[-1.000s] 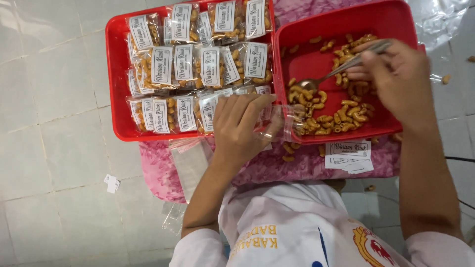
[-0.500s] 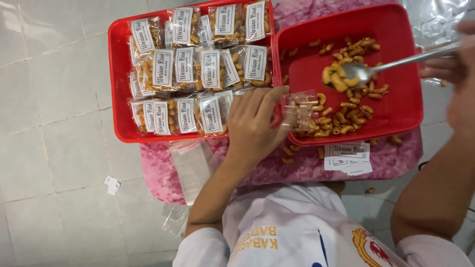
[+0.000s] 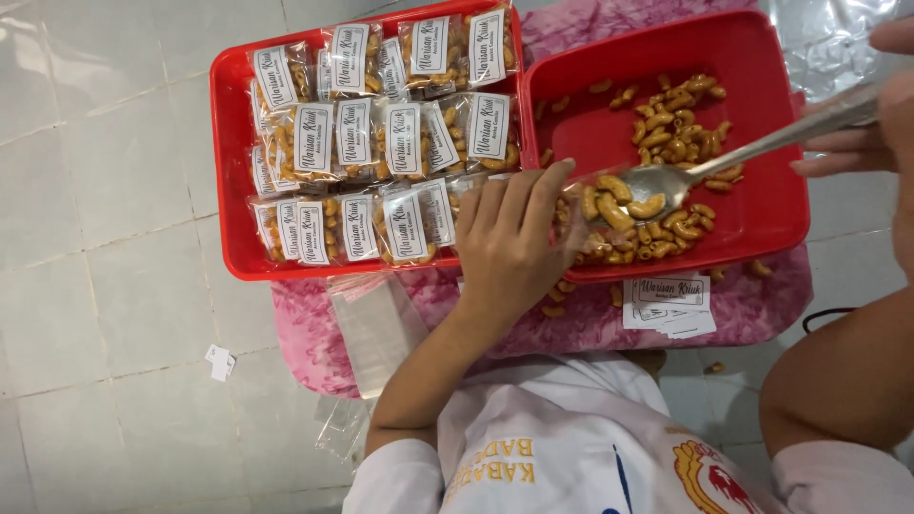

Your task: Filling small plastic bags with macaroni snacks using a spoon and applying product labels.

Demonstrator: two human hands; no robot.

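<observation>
Two hands are engaged: the left hand (image 3: 509, 238) is closed around a small clear bag (image 3: 581, 224) at the near-left edge of the right red tray (image 3: 762, 124). The right hand (image 3: 876, 124) is clamped on a metal spoon (image 3: 724, 162), whose long axis runs from upper right down-left, its loaded bowl held just beside the bag mouth.

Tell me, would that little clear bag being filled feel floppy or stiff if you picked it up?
Probably floppy: the clear bag is thin film that the left hand must hold open. Likely light, with only a few curled snacks inside. It might spill if tipped, as its mouth faces the spoon.
</observation>
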